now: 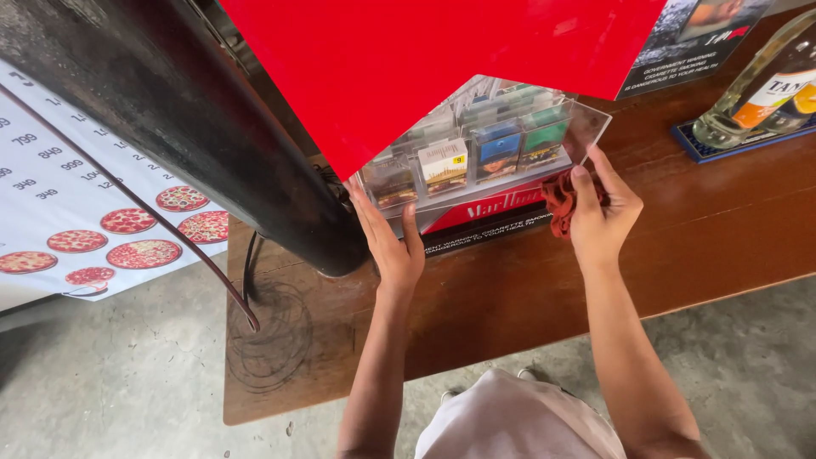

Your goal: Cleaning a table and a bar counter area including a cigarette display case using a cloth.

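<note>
While two hands [393, 242] [602, 212] flank one display case [476, 161], four packs [443, 166]

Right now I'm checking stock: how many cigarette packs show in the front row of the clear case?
4: a brownish pack leftmost, a white and gold pack, a blue pack, then a green pack. The red panel may hide more behind.

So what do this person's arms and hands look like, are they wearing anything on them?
Both forearms are bare from the elbow down: no sleeves, gloves, watch or bracelets show. The left hand and the right hand carry no rings that I can make out. The fingers are slim, with short, unpainted nails. Lower down, only a light-coloured garment on the body is visible.
</note>
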